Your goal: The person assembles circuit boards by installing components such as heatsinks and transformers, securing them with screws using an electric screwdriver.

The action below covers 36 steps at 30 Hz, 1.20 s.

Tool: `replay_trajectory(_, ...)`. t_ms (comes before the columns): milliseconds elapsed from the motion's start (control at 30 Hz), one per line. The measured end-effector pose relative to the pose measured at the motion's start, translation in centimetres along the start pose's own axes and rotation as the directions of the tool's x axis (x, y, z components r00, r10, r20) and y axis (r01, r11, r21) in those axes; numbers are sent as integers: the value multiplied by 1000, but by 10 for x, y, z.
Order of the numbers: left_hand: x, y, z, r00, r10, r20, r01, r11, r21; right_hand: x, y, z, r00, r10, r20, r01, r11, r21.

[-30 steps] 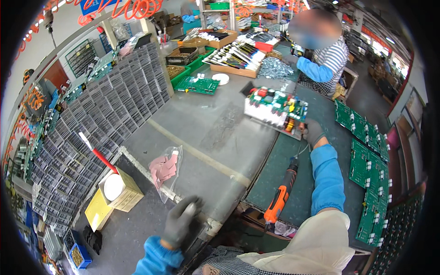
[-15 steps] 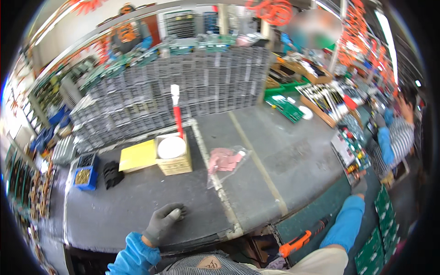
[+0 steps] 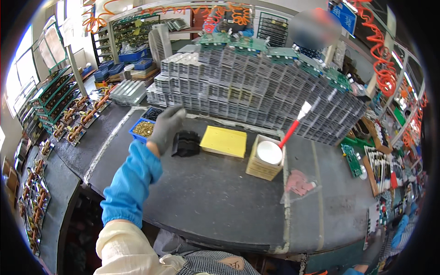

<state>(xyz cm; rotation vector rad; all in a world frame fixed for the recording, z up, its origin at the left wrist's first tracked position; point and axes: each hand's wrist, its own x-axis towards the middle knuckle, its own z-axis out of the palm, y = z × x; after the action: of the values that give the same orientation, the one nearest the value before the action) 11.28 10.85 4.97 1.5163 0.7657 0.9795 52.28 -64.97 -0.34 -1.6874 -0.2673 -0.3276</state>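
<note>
My left hand [image 3: 167,130], in a grey glove, is raised at the far left of the dark bench. Its fingers are loosely bent, and I see nothing held in them. It partly covers a small blue bin of brass-coloured fasteners [image 3: 143,129] and a bin of small black pieces [image 3: 153,112]. Just right of it lies a black moulded part [image 3: 185,144]. At the lower right rim, my right hand [image 3: 373,251], also grey-gloved, lies by an assembly with a pale plate and coloured components [image 3: 373,221]. Its fingers are too small and blurred to read.
Beside the black part are a yellow sheet [image 3: 223,141] and a carton [image 3: 263,170] holding a white round container and a red-handled brush [image 3: 291,128]. Pink pieces in a clear bag [image 3: 300,184] lie right of these. Stacked grey metal parts [image 3: 238,87] wall off the back.
My left hand has moved from the bench's front to the bins at the far left. The view has turned left, so my right hand now shows only at the lower right rim.
</note>
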Motion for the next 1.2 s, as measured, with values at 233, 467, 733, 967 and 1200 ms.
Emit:
replay_trajectory(233,217,-37,-80,859,309,-407,5,792,611,-186,-114,223,845,17,535,315,793,-522)
replay_trajectory(467,303,-40,-95,911,343,-231,-131,770,625,-278,-67,298,866,-208,455,485,573,-661)
replay_trajectory(733,284,-36,-112,901,290,-322,-35,789,613,-280,-75,308,924,-66,378,302,733,-610)
replay_trajectory(967,101,-5,-146,836,351,-423,-234,924,304,-284,-83,305,908,-91,409,324,771,-548)
replay_trajectory(1200,-140,-48,-85,883,390,-259,-323,908,267,-291,-84,294,931,-107,349,269,847,-459)
